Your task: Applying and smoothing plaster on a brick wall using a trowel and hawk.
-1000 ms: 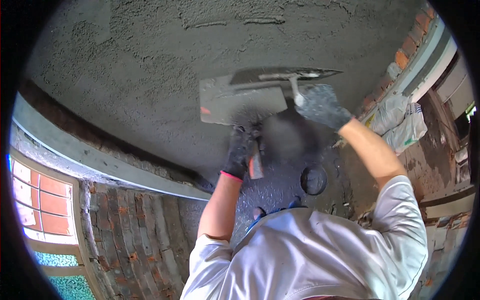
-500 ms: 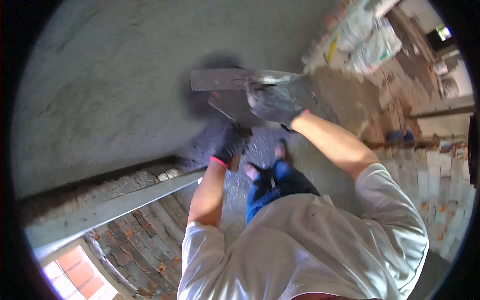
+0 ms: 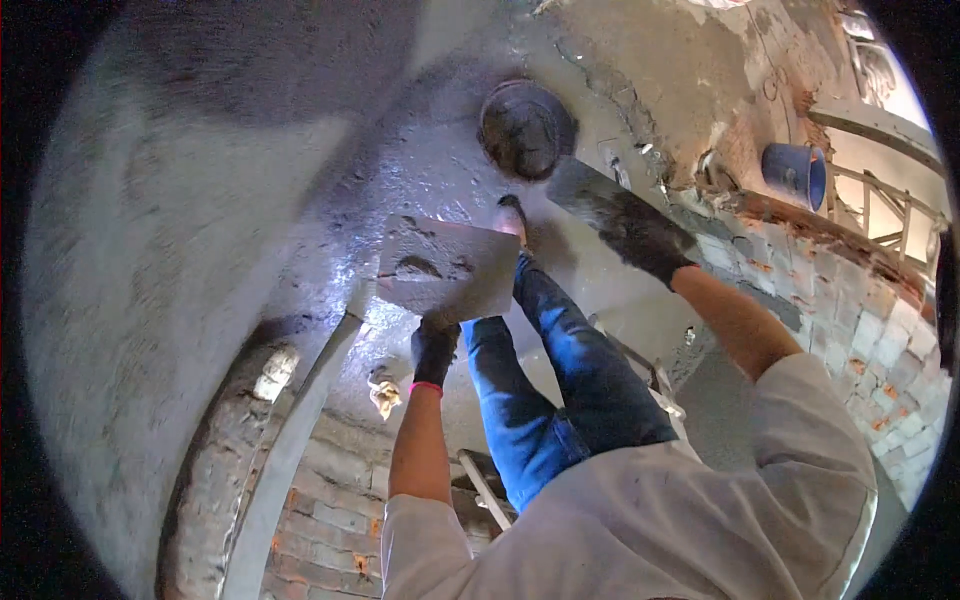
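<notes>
My left hand [image 3: 434, 350], in a dark glove with a pink cuff, is closed round the underside of a plasterer's hawk [image 3: 480, 262]. A few dabs of wet mortar [image 3: 418, 266] lie on its flat square plate. Gloved as well, my right hand [image 3: 662, 247] grips a long plastering trowel [image 3: 590, 198], its broad grey blade smeared with mortar. The trowel's far end reaches close to a round dark tub [image 3: 567, 130] with mortar inside, standing on the wet floor. The trowel's handle is hidden under my glove.
A grey plastered wall [image 3: 130, 290] fills the left side. Below it runs a long straight board [image 3: 285, 470] beside bare brickwork [image 3: 325, 530]. A blue bucket [image 3: 787, 172] lies tipped at the right, near a ladder-like frame [image 3: 885, 208]. My legs [image 3: 580, 350] stand between the tools.
My view has turned from the wall down to the floor and tub. The trowel has come off the wall and swung right, toward the tub; the hawk now shows its top face.
</notes>
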{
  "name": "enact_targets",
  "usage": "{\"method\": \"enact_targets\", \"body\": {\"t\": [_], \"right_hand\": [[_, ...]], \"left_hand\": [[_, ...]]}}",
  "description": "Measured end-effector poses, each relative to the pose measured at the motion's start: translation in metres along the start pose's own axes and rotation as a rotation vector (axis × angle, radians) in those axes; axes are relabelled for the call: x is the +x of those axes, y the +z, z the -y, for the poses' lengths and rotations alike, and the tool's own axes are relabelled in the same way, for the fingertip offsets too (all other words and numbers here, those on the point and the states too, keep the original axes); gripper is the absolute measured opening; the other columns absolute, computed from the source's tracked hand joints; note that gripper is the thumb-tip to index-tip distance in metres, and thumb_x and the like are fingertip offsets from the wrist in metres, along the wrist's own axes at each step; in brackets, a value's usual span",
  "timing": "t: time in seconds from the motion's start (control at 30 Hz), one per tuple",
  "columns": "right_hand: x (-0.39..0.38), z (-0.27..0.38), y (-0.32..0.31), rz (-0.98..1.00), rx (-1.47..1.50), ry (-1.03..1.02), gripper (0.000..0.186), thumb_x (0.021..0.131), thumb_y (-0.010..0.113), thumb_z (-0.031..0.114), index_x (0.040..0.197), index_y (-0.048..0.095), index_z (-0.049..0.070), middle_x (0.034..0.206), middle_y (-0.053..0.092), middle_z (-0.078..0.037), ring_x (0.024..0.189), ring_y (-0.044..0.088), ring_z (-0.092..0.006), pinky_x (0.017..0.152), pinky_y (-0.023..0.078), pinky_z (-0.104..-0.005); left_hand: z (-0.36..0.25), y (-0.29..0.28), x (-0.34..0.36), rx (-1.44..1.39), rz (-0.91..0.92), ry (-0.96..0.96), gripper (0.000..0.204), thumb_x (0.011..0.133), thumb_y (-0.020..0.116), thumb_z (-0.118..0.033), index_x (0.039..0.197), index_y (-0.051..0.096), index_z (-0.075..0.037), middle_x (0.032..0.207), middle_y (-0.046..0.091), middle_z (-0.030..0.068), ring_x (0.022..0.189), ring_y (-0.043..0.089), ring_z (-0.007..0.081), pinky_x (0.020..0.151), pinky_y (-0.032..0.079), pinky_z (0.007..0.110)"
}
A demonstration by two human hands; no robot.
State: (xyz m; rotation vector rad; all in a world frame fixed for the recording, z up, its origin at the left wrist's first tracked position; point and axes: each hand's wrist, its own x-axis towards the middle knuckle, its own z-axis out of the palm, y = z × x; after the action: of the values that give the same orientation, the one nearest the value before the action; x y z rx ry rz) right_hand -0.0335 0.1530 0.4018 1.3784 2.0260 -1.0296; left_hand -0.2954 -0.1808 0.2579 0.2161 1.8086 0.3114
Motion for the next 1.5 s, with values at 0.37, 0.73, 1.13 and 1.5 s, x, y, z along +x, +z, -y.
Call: {"method": "enact_targets", "body": {"t": [0.37, 0.73, 1.13, 1.5], "right_hand": [[0.321, -0.102, 0.007, -0.318, -0.665, -0.542, 0.053, 0.066, 0.071, 0.009, 0.117, 0.061, 0.003, 0.12, 0.06, -0.021, 0.115, 0.056, -0.0384, 0.1, 0.045, -0.0436], [0.39, -0.075, 0.119, -0.089, -0.806, -0.612, 0.027, 0.068, 0.062, 0.008, 0.094, 0.067, 0.001, 0.098, 0.064, -0.023, 0.101, 0.059, -0.0386, 0.103, 0.039, -0.0508], [0.288, -0.012, 0.062, 0.011, -0.908, -0.665, 0.04, 0.073, 0.069, 0.03, 0.091, 0.064, -0.007, 0.079, 0.065, -0.024, 0.075, 0.065, -0.0396, 0.068, 0.053, -0.0486], [0.382, -0.035, 0.12, -0.136, -0.624, -0.708, 0.032, 0.071, 0.072, 0.027, 0.087, 0.067, -0.001, 0.079, 0.064, -0.023, 0.072, 0.063, -0.0403, 0.069, 0.052, -0.0482]], "left_hand": [[0.019, 0.106, 0.271, 0.773, 0.07, 0.532, 0.025, 0.078, 0.062, -0.026, 0.094, 0.066, -0.007, 0.089, 0.065, 0.0206, 0.077, 0.067, 0.0346, 0.066, 0.055, 0.047], [0.033, 0.169, 0.338, 0.609, 0.014, 0.627, 0.031, 0.083, 0.062, -0.034, 0.094, 0.063, -0.006, 0.086, 0.067, 0.023, 0.081, 0.066, 0.0416, 0.07, 0.054, 0.052], [0.001, 0.13, 0.33, 0.762, 0.059, 0.633, 0.024, 0.084, 0.059, -0.031, 0.088, 0.065, -0.008, 0.081, 0.067, 0.0198, 0.073, 0.067, 0.0391, 0.067, 0.055, 0.049], [0.002, 0.123, 0.347, 0.643, 0.087, 0.588, 0.03, 0.087, 0.055, -0.034, 0.088, 0.062, -0.005, 0.078, 0.067, 0.0207, 0.072, 0.067, 0.038, 0.065, 0.055, 0.05]]}}
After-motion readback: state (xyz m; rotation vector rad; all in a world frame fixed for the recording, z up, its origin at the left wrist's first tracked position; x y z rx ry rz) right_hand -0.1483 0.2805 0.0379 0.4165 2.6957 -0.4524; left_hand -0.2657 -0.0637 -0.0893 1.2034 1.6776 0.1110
